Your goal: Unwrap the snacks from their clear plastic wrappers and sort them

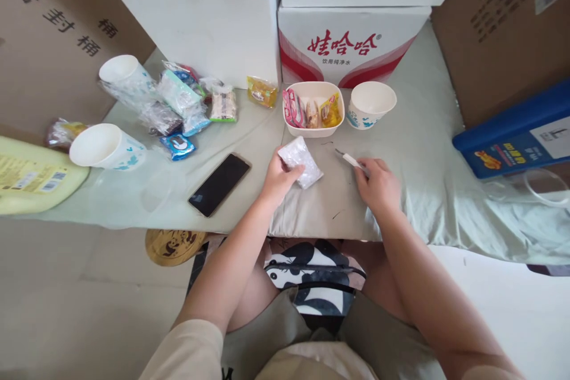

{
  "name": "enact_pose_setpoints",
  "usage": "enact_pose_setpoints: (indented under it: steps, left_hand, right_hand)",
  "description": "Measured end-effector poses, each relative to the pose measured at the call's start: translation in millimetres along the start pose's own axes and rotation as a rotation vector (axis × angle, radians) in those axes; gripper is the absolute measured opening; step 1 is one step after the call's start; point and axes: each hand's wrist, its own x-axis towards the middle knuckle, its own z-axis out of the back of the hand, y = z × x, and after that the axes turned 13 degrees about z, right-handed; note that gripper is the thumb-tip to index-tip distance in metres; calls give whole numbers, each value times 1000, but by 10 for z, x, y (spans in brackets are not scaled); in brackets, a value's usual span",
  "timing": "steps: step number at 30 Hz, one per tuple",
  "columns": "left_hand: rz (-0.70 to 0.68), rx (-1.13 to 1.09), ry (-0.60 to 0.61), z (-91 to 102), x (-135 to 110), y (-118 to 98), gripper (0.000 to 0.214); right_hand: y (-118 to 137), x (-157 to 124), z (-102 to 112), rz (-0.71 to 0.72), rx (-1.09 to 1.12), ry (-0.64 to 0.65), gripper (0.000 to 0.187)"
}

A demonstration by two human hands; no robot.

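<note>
My left hand [278, 180] is closed on a small white plastic packet [301, 161] lying on the pale green cloth [418, 148]. My right hand [378, 185] grips a small white-handled tool [350, 158], maybe scissors or a cutter, whose tip points left toward the packet. Just behind both hands sits a cream rectangular bowl [313, 92] with several wrapped snacks inside, and a white paper cup [371, 104] stands to its right.
A black phone [219, 183] lies left of my hands. Further left are a pile of wrapped snacks [187, 104], two paper cups [104, 146] [122, 71] and a yellow bottle [31, 175]. White and brown cartons stand behind; a blue box [512, 136] lies right.
</note>
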Motion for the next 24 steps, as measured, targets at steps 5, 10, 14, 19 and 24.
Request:
enact_pose_setpoints:
  steps: [5, 10, 14, 19, 24]
  left_hand:
    - [-262, 470, -7, 66, -26, 41, 66]
    - [-423, 953, -68, 177, -20, -69, 32]
    - [-468, 1070, -93, 211, -57, -114, 8]
    - [-558, 1052, 22, 192, -82, -111, 19]
    - [-480, 1017, 28, 120, -90, -74, 9]
  right_hand:
    - [-6, -6, -49, 204, 97, -170, 38]
    - [303, -140, -231, 571, 355, 13, 48]
    - [335, -142, -234, 585, 390, 42, 23]
    - [68, -94, -87, 521, 401, 46, 17]
    - [-119, -68, -26, 393, 360, 41, 16]
